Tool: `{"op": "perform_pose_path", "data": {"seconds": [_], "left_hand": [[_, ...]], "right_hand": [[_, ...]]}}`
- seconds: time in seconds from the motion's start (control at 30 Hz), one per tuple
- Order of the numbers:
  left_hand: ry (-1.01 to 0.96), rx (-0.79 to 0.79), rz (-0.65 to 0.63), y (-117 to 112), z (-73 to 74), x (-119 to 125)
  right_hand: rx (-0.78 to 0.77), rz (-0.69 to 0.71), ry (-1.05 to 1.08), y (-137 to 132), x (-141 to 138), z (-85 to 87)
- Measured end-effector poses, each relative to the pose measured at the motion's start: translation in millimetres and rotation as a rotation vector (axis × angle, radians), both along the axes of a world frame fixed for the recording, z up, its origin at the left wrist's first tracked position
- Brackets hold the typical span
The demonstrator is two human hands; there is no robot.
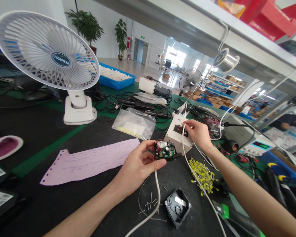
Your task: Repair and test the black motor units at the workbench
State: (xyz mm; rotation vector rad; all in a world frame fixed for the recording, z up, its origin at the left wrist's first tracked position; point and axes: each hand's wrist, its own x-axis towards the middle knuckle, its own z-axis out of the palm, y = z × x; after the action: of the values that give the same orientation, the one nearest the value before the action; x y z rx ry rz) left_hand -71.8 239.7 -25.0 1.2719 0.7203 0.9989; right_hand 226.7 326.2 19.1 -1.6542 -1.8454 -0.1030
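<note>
My left hand is closed around a small green circuit board in a black housing, its components facing up. A white cable hangs below that hand. At the white box with black terminals, my right hand pinches the end of another white cable over the terminals. Whether the wire tip touches a terminal is too small to tell. Below the left hand lie an open black housing half and several loose screws. Yellow-tipped small parts are heaped under my right forearm.
A pink paper sheet and a clear plastic bag lie on the mat. A white fan stands left, a power supply right. Tangled black cables cross the back. A solder spool hangs from the shelf.
</note>
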Motion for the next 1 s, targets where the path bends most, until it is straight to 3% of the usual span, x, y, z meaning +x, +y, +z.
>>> {"op": "perform_pose_path", "data": {"seconds": [0.73,1.0], "left_hand": [[-0.006,-0.010,-0.016,0,-2.5,1],[0.004,-0.003,-0.009,0,-2.5,1]], "right_hand": [[-0.074,0.046,0.053,0,-5,3.3],[-0.151,0.081,0.069,17,7,-1.3]]}}
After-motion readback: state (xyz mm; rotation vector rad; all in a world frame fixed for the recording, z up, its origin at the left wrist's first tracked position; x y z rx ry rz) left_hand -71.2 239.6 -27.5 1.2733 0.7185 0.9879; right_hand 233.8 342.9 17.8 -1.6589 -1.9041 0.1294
